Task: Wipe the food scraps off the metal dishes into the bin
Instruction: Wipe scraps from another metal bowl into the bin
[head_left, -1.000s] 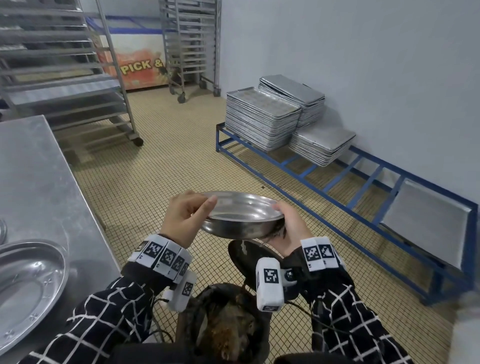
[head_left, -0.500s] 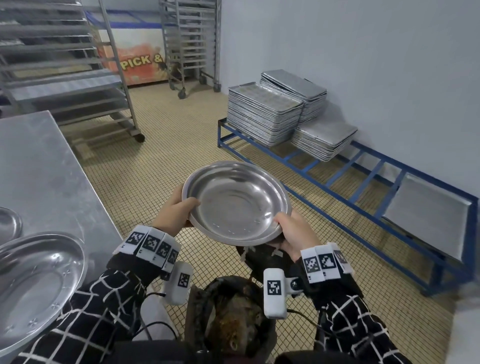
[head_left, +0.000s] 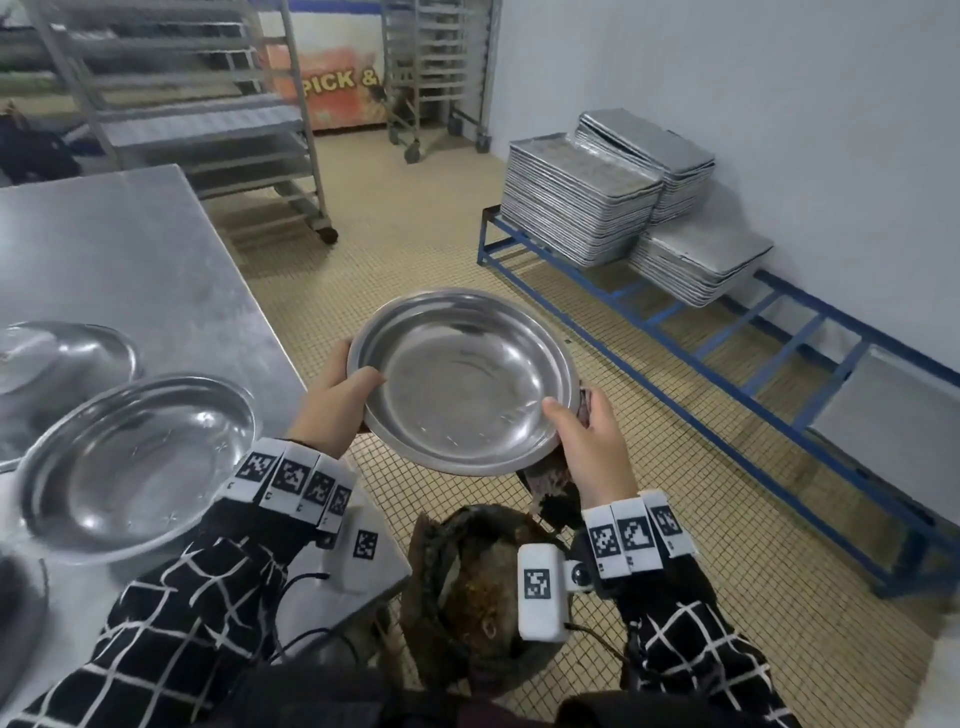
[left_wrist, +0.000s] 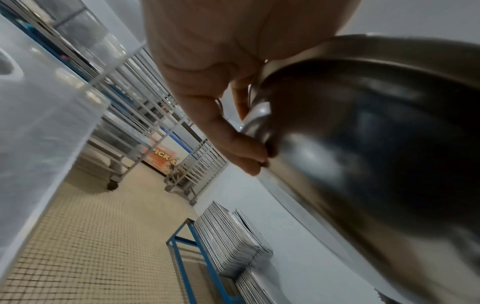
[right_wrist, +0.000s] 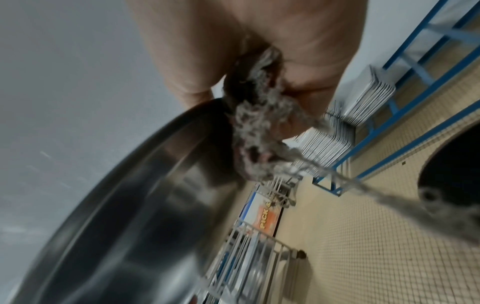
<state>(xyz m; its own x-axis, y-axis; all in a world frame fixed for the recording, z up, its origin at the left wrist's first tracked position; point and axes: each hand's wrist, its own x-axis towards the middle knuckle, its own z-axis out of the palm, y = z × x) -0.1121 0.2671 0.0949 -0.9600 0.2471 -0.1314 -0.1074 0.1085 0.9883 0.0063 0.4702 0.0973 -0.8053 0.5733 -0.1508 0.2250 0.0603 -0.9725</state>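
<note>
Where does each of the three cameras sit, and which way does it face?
Head: looks down at both hands holding the metal dish above the bin; sleeves show.
Left wrist: looks along the left hand at the dish's underside.
Right wrist: looks along the right hand, with its rag.
All share the dish.

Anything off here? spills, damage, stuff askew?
No spills or damage stand out. The held dish looks wiped clean, gripped by the left hand and right hand. One oddity: the frayed rag is bunched in the right hand against the dish's rim.
</note>
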